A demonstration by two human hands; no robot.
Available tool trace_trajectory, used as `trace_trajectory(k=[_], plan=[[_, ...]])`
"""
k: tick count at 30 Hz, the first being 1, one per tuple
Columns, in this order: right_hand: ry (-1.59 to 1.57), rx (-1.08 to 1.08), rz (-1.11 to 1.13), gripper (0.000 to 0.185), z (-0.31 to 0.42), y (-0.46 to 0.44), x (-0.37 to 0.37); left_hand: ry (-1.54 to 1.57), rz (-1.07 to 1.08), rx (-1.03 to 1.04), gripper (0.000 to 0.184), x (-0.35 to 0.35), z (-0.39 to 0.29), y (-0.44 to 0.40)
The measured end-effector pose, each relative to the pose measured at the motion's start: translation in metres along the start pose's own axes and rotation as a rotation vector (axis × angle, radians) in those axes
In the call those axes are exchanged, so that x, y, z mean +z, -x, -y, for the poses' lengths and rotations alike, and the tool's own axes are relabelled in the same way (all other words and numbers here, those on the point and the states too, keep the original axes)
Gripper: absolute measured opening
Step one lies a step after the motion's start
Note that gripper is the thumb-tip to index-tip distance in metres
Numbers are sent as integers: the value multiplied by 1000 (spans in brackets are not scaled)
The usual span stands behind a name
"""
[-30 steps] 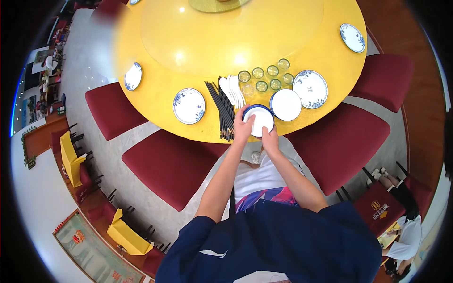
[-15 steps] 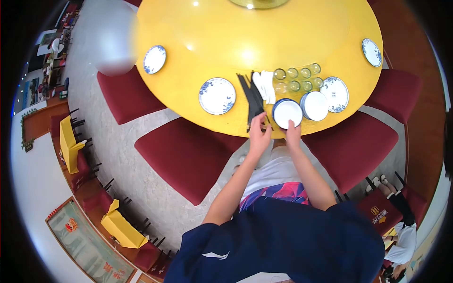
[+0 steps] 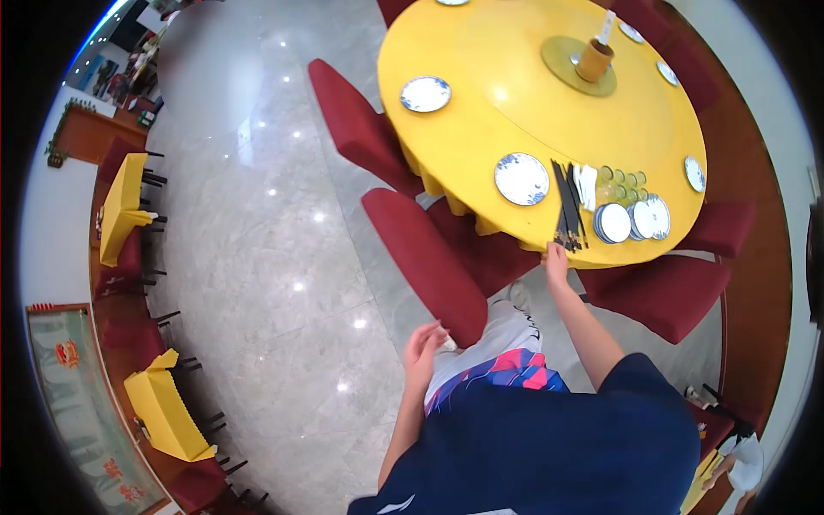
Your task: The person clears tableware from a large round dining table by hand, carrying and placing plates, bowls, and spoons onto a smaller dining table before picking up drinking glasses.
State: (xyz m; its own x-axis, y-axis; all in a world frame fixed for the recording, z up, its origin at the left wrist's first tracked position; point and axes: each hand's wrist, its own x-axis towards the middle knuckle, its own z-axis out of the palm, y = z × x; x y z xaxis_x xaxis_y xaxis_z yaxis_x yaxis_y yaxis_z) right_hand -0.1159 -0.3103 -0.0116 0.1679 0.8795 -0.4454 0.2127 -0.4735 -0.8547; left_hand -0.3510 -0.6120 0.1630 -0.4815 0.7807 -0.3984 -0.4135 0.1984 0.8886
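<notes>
My right hand (image 3: 556, 256) is at the near edge of the round table, just below a bundle of black chopsticks (image 3: 570, 206). Its fingers are bent together; whatever they grip, if anything, is hidden. Low on the left, away from the table, my left hand (image 3: 421, 348) has loosely curled, parted fingers and holds nothing visible. It is beside the red chair back (image 3: 429, 270). White spoons (image 3: 585, 186) lie right of the chopsticks. Two stacks of small white dishes, the left stack (image 3: 613, 223) and the right stack (image 3: 641, 221), stand in front of several glasses (image 3: 620, 178).
Blue-patterned plates, including one near plate (image 3: 522, 179), are spaced around the yellow tablecloth (image 3: 481, 129). A brown holder (image 3: 595, 62) stands on the central disc. Red chairs surround the table. Grey tiled floor (image 3: 283, 257) extends left, towards tables with yellow cloths (image 3: 167, 408). Another person (image 3: 745, 463) is at lower right.
My view has shifted left, showing more floor. My right hand has left the dish stack for the table edge. My left hand has moved from the chopsticks down and left, off the table.
</notes>
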Motion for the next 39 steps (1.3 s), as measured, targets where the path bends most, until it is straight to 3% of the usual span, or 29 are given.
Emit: trace_trajectory(k=[3,5,10,13,15,22,24,28,30,34,39], plan=[[-146,115,152,44,13,-49,70,-77,-279,-44,26,-87,-5,58],[-235,234,63,43,33,-73,111,-111,-354,-48,26,-144,3,77],[-422,369,-93,44,20,-135,160,-84,-548,49,25,-196,-31,53],[-537,372,-76,49,-2,-152,158,-63,-499,65,25,-207,-53,11],[-658,522,-72,48,33,-113,152,-148,-393,66,24,-213,-62,-21],[-578,335,-112,38,29,-102,151,-257,-93,-113,23,-275,-102,-137],[-626,298,-127,32,27,-98,159,-313,-96,-244,24,-299,-116,-152],[-762,259,-187,29,81,-90,207,-346,-93,-287,26,-372,-137,-192],[-784,256,-145,29,103,-89,238,-345,-264,-399,28,-409,-133,-210],[-567,197,-41,27,163,-80,314,-195,-415,-502,33,-530,-45,-237],[-400,179,33,27,213,-79,401,-319,-286,-585,34,-587,-58,-307]])
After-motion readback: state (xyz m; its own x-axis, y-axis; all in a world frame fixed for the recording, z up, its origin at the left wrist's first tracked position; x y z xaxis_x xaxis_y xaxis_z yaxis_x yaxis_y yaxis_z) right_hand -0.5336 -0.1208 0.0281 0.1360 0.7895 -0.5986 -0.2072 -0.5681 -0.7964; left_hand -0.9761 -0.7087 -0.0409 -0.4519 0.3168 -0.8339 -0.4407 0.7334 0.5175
